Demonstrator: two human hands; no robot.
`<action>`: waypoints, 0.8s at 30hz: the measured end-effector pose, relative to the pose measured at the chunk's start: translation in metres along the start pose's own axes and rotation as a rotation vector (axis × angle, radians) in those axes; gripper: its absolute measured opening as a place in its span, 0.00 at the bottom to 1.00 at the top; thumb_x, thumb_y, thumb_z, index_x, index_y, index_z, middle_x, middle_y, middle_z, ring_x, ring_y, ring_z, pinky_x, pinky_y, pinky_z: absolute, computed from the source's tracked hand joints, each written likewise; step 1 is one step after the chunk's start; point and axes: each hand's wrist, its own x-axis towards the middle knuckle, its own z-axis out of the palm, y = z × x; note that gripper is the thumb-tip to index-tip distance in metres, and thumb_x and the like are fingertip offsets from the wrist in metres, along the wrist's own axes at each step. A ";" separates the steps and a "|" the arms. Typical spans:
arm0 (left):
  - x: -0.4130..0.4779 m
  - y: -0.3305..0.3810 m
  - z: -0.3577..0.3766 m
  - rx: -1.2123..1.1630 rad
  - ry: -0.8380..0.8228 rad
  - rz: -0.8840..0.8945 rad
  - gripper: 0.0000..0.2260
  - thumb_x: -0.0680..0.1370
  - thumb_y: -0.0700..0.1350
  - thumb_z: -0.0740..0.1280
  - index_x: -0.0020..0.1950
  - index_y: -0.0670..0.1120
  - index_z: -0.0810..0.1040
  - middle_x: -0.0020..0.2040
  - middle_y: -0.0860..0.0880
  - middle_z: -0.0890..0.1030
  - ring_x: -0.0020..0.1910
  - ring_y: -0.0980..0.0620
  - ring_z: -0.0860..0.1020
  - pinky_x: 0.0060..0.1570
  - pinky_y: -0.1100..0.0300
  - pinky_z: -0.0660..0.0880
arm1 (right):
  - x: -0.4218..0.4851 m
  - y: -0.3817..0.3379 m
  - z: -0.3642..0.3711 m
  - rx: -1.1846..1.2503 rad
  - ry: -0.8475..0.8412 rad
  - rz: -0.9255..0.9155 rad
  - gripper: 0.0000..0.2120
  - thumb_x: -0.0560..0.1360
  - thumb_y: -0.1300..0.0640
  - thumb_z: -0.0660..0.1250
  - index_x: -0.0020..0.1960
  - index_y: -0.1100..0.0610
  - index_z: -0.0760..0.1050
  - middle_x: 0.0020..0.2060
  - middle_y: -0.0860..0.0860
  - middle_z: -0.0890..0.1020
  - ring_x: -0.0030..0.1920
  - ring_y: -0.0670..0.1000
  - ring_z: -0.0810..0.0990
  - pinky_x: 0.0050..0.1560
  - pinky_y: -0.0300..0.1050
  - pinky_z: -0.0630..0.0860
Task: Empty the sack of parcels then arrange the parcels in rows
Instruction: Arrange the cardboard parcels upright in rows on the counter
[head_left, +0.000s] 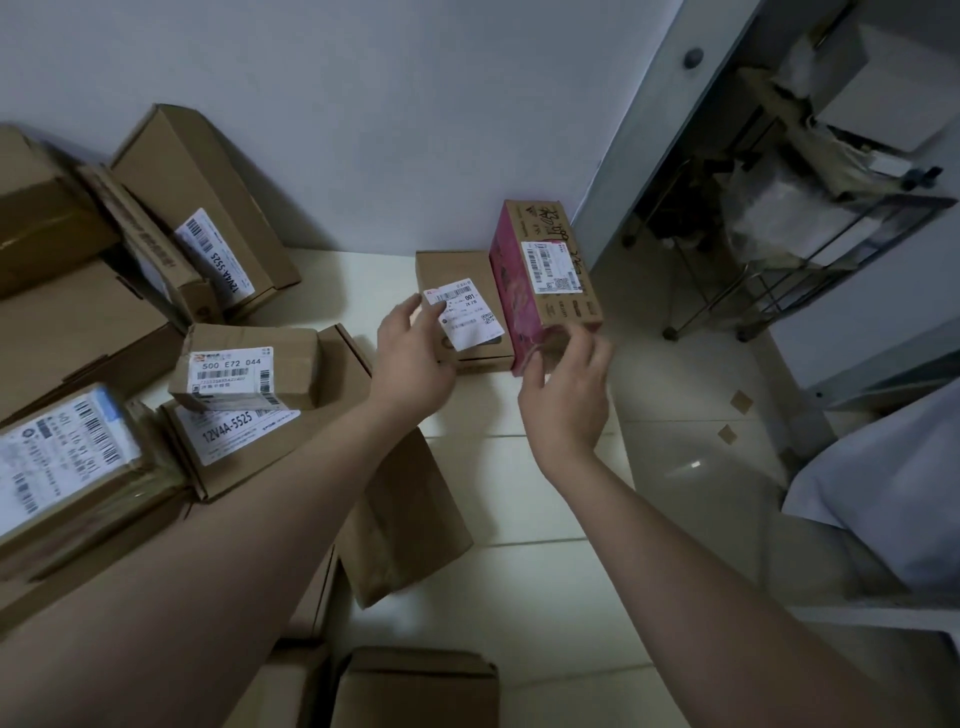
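Observation:
A pink and brown parcel (550, 270) stands on the floor against the wall, next to a flat brown parcel (462, 306) with a white label. My left hand (415, 353) rests on the near left edge of the flat parcel, fingers spread. At the near end of the pink parcel is my right hand (566, 389), its fingers loosely curled and blurred, touching that end. Several brown cardboard parcels (244, 379) are piled at the left. No sack is in view.
More boxes (415, 686) lie near my feet and one leans under my left forearm (410, 519). A wire trolley (810, 228) with bags stands beyond the grey door frame at right. White cloth (883, 493) is at the right edge. The tiled floor (571, 571) shows between.

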 end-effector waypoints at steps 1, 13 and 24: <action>-0.008 -0.002 -0.010 0.031 0.039 -0.010 0.26 0.77 0.39 0.66 0.75 0.46 0.67 0.76 0.42 0.64 0.75 0.43 0.59 0.72 0.54 0.56 | -0.010 -0.002 0.000 0.022 -0.076 -0.006 0.17 0.76 0.55 0.66 0.63 0.54 0.70 0.60 0.52 0.72 0.54 0.56 0.78 0.44 0.50 0.77; -0.107 -0.046 -0.086 0.262 0.124 -0.260 0.20 0.76 0.40 0.63 0.67 0.50 0.76 0.62 0.40 0.73 0.63 0.38 0.69 0.63 0.47 0.68 | -0.133 -0.056 -0.011 -0.079 -0.923 0.020 0.50 0.68 0.44 0.73 0.76 0.49 0.43 0.74 0.53 0.52 0.71 0.61 0.60 0.67 0.59 0.66; -0.149 -0.054 -0.067 0.550 -0.467 -0.557 0.52 0.64 0.68 0.74 0.79 0.52 0.50 0.78 0.39 0.41 0.76 0.32 0.40 0.70 0.30 0.54 | -0.118 0.003 -0.056 0.238 -0.566 0.436 0.31 0.76 0.40 0.62 0.75 0.50 0.59 0.72 0.55 0.64 0.70 0.59 0.65 0.64 0.52 0.69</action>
